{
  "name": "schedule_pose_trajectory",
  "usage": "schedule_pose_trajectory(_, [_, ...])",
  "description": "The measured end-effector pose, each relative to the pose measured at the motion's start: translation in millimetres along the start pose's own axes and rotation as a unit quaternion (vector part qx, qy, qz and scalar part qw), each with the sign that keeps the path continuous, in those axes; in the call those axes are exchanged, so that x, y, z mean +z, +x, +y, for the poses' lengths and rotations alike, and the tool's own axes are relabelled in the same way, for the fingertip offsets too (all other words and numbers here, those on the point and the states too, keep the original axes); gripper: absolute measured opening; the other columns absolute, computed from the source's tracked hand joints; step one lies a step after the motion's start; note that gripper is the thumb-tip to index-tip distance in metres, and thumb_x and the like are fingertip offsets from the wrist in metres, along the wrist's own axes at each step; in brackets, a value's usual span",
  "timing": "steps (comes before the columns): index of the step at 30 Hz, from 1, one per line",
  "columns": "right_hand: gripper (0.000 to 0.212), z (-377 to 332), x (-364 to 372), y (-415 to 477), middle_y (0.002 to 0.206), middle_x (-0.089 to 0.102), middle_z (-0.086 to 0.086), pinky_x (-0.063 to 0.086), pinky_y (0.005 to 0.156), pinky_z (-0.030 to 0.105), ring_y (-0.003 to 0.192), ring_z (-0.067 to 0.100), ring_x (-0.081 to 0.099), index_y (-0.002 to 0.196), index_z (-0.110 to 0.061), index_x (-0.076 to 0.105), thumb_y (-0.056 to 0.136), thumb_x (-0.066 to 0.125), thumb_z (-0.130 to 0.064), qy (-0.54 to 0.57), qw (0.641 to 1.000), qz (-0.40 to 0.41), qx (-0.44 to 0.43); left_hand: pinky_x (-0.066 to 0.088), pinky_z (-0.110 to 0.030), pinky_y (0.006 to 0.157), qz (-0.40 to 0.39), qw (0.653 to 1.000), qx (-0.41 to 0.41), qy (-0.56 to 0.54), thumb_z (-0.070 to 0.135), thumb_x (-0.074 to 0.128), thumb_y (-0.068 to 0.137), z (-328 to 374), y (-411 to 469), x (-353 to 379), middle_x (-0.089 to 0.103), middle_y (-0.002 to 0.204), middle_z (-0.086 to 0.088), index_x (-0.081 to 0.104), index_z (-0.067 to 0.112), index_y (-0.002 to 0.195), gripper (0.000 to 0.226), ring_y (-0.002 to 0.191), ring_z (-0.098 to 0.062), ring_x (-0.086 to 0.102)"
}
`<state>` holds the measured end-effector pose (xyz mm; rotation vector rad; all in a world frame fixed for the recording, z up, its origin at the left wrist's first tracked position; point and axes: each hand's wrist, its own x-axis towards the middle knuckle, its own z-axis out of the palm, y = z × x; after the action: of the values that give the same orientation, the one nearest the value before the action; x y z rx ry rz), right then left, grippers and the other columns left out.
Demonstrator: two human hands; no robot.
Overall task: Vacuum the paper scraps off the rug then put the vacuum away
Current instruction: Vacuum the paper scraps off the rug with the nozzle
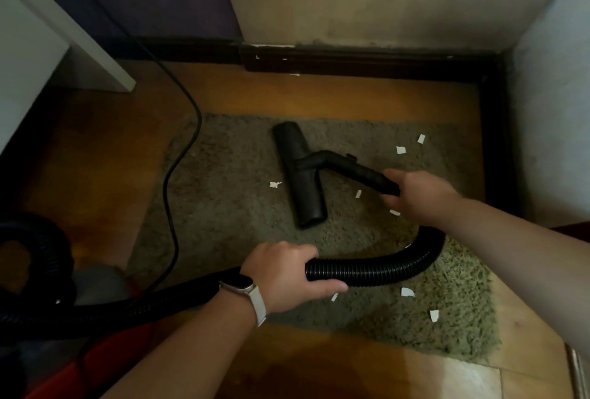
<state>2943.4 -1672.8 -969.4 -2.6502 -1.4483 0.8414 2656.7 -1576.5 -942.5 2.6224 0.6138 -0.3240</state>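
A shaggy grey-green rug [230, 207] lies on the wooden floor with several white paper scraps [401, 150] scattered over it. The black vacuum floor nozzle [300, 175] rests flat on the rug's middle. My right hand [415, 194] grips the rigid black tube just behind the nozzle. My left hand [284, 274], with a watch on its wrist, grips the black ribbed hose [383, 271], which loops from the tube round to the lower left. The red vacuum body [95, 360] shows partly at the bottom left.
A black power cord [178, 156] runs from the back wall across the rug's left edge. A white furniture panel [64, 34] stands at the left, a dark skirting board [367, 63] at the back, a pale wall at the right.
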Motion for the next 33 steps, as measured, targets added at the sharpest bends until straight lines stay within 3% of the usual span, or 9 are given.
schedule_pose_trajectory(6, [0.029,-7.4,9.6,-1.9,0.073,0.059,-0.01,0.039,0.044,0.025,0.059,0.009,0.058,0.122,-0.039,0.051,0.094,0.058,-0.041,-0.011,0.999,-0.003,-0.045,0.047,-0.019,0.054,-0.009,1.0,0.004,-0.014,0.099,0.028,0.067,-3.0,-13.9,10.1,0.056,0.068,0.012,0.055,0.033,0.084,0.073,0.061,0.0,0.055])
schedule_pose_trajectory(12, [0.023,24.4,9.6,-9.0,0.072,0.06,-0.009,0.043,0.044,0.025,0.057,0.01,0.06,0.114,-0.039,0.054,0.092,0.061,-0.041,0.02,0.998,0.033,0.039,0.049,-0.024,0.053,-0.007,1.0,0.003,-0.008,0.097,0.029,0.067,9.2,-1.8,6.2,0.056,0.067,0.012,0.055,0.032,0.082,0.072,0.059,0.0,0.054])
schedule_pose_trajectory(15, [0.025,36.1,9.5,-10.7,0.072,0.06,-0.008,0.045,0.046,0.027,0.059,0.013,0.06,0.115,-0.039,0.054,0.091,0.061,-0.042,0.024,0.996,0.062,0.062,0.039,-0.021,0.048,-0.01,1.0,0.006,-0.005,0.096,0.031,0.067,14.2,6.0,2.7,0.055,0.067,0.013,0.054,0.032,0.08,0.07,0.058,0.001,0.053])
schedule_pose_trajectory(18, [0.025,35.3,9.6,-8.3,0.071,0.06,-0.007,0.044,0.044,0.026,0.057,0.013,0.06,0.115,-0.037,0.054,0.091,0.061,-0.042,0.025,0.996,0.063,0.066,0.04,-0.02,0.049,-0.015,1.0,0.006,-0.006,0.096,0.03,0.066,14.7,8.2,0.9,0.056,0.067,0.013,0.055,0.032,0.082,0.071,0.059,0.001,0.053])
schedule_pose_trajectory(21, [0.024,24.2,10.0,-2.9,0.072,0.059,-0.006,0.039,0.042,0.023,0.057,0.012,0.06,0.114,-0.036,0.053,0.093,0.061,-0.041,0.028,0.997,0.041,0.058,0.05,-0.023,0.055,-0.022,1.0,0.006,-0.002,0.096,0.029,0.066,10.7,4.5,-1.2,0.057,0.069,0.012,0.057,0.031,0.085,0.073,0.062,0.0,0.055])
schedule_pose_trajectory(27, [0.024,-2.2,9.7,11.6,0.082,0.062,-0.004,0.056,0.057,0.033,0.068,0.016,0.062,0.117,-0.032,0.052,0.095,0.058,-0.041,0.025,0.999,0.009,0.021,0.053,-0.027,0.061,-0.046,0.999,-0.004,-0.017,0.095,0.025,0.065,1.8,-5.3,-2.6,0.058,0.074,0.01,0.059,0.03,0.091,0.078,0.065,-0.002,0.056])
schedule_pose_trajectory(33, [0.025,-21.7,12.4,21.4,0.081,0.061,-0.004,0.053,0.057,0.033,0.069,0.017,0.061,0.117,-0.03,0.052,0.095,0.058,-0.041,0.013,1.0,0.004,-0.013,0.051,-0.027,0.058,-0.024,0.999,-0.012,-0.02,0.096,0.029,0.068,-2.6,-15.9,1.9,0.058,0.07,0.01,0.058,0.031,0.086,0.073,0.062,-0.003,0.055])
